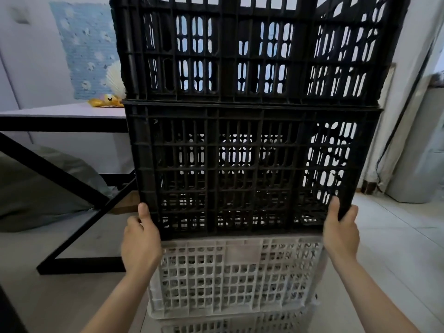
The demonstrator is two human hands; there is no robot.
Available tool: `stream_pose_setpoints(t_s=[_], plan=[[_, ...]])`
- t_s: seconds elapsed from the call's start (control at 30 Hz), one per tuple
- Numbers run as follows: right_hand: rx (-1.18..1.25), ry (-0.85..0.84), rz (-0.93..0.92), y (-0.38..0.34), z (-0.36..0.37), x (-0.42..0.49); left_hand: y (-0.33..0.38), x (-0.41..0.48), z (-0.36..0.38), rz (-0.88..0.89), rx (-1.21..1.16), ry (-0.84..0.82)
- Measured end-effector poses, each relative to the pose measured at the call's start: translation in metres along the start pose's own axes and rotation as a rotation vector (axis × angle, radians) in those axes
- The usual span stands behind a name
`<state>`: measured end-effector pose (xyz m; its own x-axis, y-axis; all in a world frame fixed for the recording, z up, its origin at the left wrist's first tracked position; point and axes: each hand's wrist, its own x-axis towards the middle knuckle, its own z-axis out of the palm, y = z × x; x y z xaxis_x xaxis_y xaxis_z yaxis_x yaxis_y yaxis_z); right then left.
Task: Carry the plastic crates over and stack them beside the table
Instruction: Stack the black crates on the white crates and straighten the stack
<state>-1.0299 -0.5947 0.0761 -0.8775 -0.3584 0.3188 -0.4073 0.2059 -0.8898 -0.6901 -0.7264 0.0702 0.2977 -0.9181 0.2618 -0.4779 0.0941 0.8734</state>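
Black plastic lattice, ribbed and stiff: the black crate (249, 169) looks light for its bulk, but a top crate (252, 51) rides on it, so the pair may sway. It is on a white crate (235, 277), or perhaps just lifted off it, beside the table (62, 111). The left hand (140, 239) and right hand (341, 231) each grip a bottom corner, thumbs on the front, fingers hidden round the sides. That seems a sound hold. Both dark crates look empty, with daylight showing through. What the white one holds I cannot tell.

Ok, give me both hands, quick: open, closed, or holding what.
Left hand: grips the lower black crate at its bottom left corner.
Right hand: grips the same crate's bottom right corner.
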Motion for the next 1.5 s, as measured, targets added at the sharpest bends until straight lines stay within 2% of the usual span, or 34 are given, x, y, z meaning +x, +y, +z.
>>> stream_pose_setpoints(t_s=[0.33, 0.67, 0.93, 1.2, 1.27, 1.3, 1.4, 1.5], plan=[[-0.031, -0.033, 0.012, 0.003, -0.003, 0.002, -0.003, 0.005, -0.002, 0.078, 0.132, 0.037], [-0.070, -0.162, 0.030, -0.005, -0.020, 0.002, 0.003, 0.002, -0.006, 0.086, 0.108, 0.008], [0.034, -0.277, 0.037, -0.009, -0.031, 0.001, -0.003, -0.002, -0.010, 0.068, 0.051, 0.037], [0.088, -0.258, 0.029, -0.011, -0.027, 0.002, 0.000, 0.004, -0.006, 0.057, 0.070, 0.001], [0.096, -0.254, 0.020, -0.010, -0.026, 0.001, -0.005, 0.006, -0.005, 0.036, 0.033, -0.011], [0.098, -0.257, 0.018, -0.010, -0.026, 0.000, -0.012, 0.009, -0.004, -0.014, -0.057, -0.021], [0.122, -0.255, 0.010, -0.009, -0.026, 0.000, -0.031, 0.023, -0.008, -0.250, -0.558, -0.136], [0.125, -0.204, -0.016, -0.010, -0.023, -0.001, -0.044, 0.027, -0.017, -0.174, -0.557, -0.238]])
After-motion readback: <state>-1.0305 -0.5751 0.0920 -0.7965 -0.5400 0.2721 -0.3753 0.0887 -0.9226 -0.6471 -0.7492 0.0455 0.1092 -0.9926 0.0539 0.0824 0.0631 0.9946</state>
